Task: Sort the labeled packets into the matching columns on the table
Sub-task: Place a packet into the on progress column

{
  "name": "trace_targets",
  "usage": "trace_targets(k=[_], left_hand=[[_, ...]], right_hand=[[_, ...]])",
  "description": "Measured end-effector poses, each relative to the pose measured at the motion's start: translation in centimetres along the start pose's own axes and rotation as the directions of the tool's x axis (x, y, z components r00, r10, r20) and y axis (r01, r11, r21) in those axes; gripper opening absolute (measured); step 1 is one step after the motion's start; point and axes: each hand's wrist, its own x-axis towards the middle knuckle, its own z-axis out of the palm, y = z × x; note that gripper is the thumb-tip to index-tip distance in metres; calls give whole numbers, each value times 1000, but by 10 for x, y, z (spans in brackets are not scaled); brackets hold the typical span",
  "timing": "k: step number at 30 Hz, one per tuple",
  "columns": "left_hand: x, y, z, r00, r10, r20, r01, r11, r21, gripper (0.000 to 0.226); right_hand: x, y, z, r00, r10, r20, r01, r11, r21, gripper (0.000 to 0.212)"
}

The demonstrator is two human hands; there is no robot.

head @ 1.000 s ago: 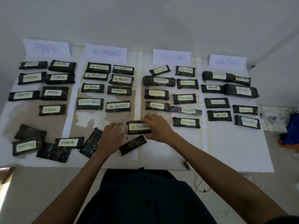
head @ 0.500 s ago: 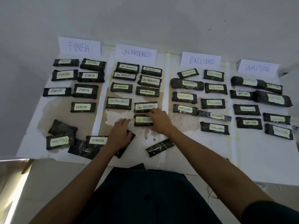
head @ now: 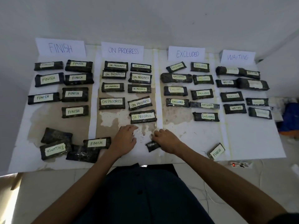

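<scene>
1. I am watching through the head camera. The table (head: 242,143) is carrying 4 paper headers along its far edge: FINISH header (head: 60,48), ON PROGRESS header (head: 123,50), EXCLUDED header (head: 187,54) and WAITING header (head: 237,57). Rows of labelled dark packets are lying below each one.
2. The left hand (head: 125,139) is lying palm down with its fingers stretched out and released. It is covering a dark packet (head: 120,128) at the near end of the ON PROGRESS column, and only a corner of that packet is showing.
3. The right hand (head: 165,139) is resting on a small face-down packet (head: 152,145). This one is lying tilted by the white strip between the ON PROGRESS and EXCLUDED columns, with its left end sticking out. I cannot tell whether the thumb is pinching it or only touching it.
4. The lowest ON PROGRESS packet (head: 143,116) is lying label up at the bottom of its column's right row. It is sitting just beyond both hands and touching neither.
5. Unsorted packets are clustering at the near left. They include an upside-down EXCLUDED packet (head: 55,148), a FINISH packet (head: 96,143) and 2 blank-side-up ones.
6. A tilted FINISH packet (head: 216,151) is sitting at the near edge, below the EXCLUDED column.
</scene>
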Motion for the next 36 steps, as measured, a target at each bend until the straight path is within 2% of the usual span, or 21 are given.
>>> trace_targets(k=[3,5,6,7,8,9,10,12,14,16,21,24,29,31,32,33,35,36], left_hand=[[0,5,-2,1000,-3,23,5,999,-54,43],[0,10,-6,1000,-20,22,23,990,-139,42],[0,12,-9,999,-30,15,33,981,-194,42],[0,16,-12,999,-45,8,46,967,-249,42],[0,20,-15,998,-65,4,63,951,-301,41],[-1,24,-18,996,-85,2,80,935,-346,40],[-1,28,-20,995,-99,0,91,921,-379,39],[0,36,-24,994,-108,-4,97,907,-409,36],[0,45,-26,993,-120,1,108,885,-453,33],[1,52,-26,991,-133,19,124,857,-499,32],[1,59,-30,990,-136,39,136,831,-539,35],[1,61,-31,989,-145,42,144,823,-550,35],[1,51,-27,981,-190,43,183,826,-533,40],[2,40,-31,976,-212,42,202,828,-523,41],[3,34,-35,974,-221,47,214,833,-510,42],[5,26,-39,971,-233,53,228,842,-489,42],[8,9,-50,965,-259,51,255,867,-428,40],[10,0,-56,961,-271,43,265,875,-405,39]], right_hand=[[-1,-2,-9,999,43,-7,-42,992,115,49],[-3,-5,-25,984,175,-18,-155,913,377,46],[-5,-6,-34,960,280,13,-234,774,589,45],[-7,-7,-45,926,371,73,-279,541,793,45],[-8,-8,-56,899,412,149,-271,254,928,42],[-10,-8,-65,888,411,204,-222,-4,975,38],[-12,-7,-71,893,385,232,-171,-186,967,33],[-16,-6,-80,922,313,226,-92,-390,916,32],[-20,-6,-86,942,267,202,-47,-490,870,36],[-22,-5,-86,948,247,198,-31,-549,835,37],[-15,-7,-82,936,261,236,-28,-614,789,35],[-9,-13,-82,910,313,273,-23,-618,786,33],[8,-31,-81,832,450,323,-10,-570,822,27],[16,-36,-82,813,482,328,-46,-508,860,29],[20,-37,-83,796,517,316,-87,-420,903,38],[25,-36,-83,780,566,268,-131,-270,954,54],[34,-34,-82,800,597,62,-176,135,975,80],[41,-33,-82,829,558,-46,-167,325,931,82]])
